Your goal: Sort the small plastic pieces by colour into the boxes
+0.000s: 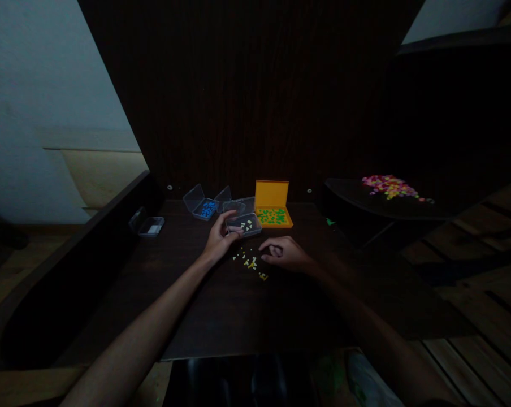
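Observation:
My left hand (220,236) grips the left side of a clear plastic box (255,230), thumb at its front and fingers around it. A few small pale yellow pieces (247,225) lie inside the box. Just in front, more loose pale and yellow pieces (251,262) are scattered on the dark wooden surface. My right hand (286,252) hovers close to the right of this scatter, its fingers curled and the index finger and thumb pointing toward it. Whether anything is pinched between those fingers is too dark to make out.
Behind stand an open clear box of blue pieces (207,209) and an open yellow-orange box (271,195) with green pieces (272,216). A small clear box (154,226) sits at the left. Multicoloured pieces (391,186) are heaped on a raised dark ledge at right.

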Motion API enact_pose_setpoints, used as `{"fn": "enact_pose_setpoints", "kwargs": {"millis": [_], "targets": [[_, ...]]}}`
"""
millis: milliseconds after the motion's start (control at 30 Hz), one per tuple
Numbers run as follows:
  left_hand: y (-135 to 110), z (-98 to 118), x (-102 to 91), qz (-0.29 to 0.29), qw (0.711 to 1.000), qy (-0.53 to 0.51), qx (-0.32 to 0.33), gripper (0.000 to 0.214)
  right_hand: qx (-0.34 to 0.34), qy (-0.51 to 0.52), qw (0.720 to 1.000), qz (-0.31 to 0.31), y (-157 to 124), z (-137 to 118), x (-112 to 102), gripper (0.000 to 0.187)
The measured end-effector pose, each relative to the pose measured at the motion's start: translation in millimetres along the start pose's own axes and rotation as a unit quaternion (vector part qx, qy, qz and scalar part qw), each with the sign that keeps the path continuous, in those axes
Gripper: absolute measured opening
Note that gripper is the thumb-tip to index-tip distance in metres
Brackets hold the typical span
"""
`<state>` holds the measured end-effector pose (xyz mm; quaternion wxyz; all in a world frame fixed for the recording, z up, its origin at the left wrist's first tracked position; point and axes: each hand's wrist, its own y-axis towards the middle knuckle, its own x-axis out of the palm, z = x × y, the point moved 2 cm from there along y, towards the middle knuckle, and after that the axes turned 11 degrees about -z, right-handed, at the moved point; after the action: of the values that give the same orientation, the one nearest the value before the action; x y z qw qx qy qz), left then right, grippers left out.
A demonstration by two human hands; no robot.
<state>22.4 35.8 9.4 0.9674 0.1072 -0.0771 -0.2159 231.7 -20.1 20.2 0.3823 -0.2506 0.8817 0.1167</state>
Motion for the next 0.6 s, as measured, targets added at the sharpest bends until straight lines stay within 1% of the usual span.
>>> {"fn": "enact_pose_setpoints", "kwargs": {"millis": [33, 100, 200, 300, 433, 600], "targets": [[1, -1, -2.8, 0.009, 1.0, 0.0, 0.0, 0.061, -0.007, -0.018, 1.0, -0.02, 1, -1, 3, 0.022], [3, -2, -6.8, 0.024, 1.0, 0.003, 0.005, 0.059, -0.017, -0.042, 0.998, -0.039, 3, -2, 8, 0.025], [4, -4, -9.6, 0.032, 0.999, 0.013, 0.016, 0.057, -0.021, -0.042, 0.999, -0.029, 5, -3, 13, 0.024], [4, -6, -9.5, 0.026, 0.999, 0.014, 0.019, 0.057, -0.026, -0.034, 0.999, -0.01, 8, -2, 17, 0.023], [3, -8, -8.7, 0.017, 1.0, 0.011, 0.012, 0.058, -0.036, -0.025, 0.999, -0.019, 9, 2, 17, 0.022], [3, -9, -9.1, 0.016, 1.0, 0.011, 0.001, 0.06, -0.032, -0.021, 0.999, -0.025, 8, 5, 16, 0.025]]}}
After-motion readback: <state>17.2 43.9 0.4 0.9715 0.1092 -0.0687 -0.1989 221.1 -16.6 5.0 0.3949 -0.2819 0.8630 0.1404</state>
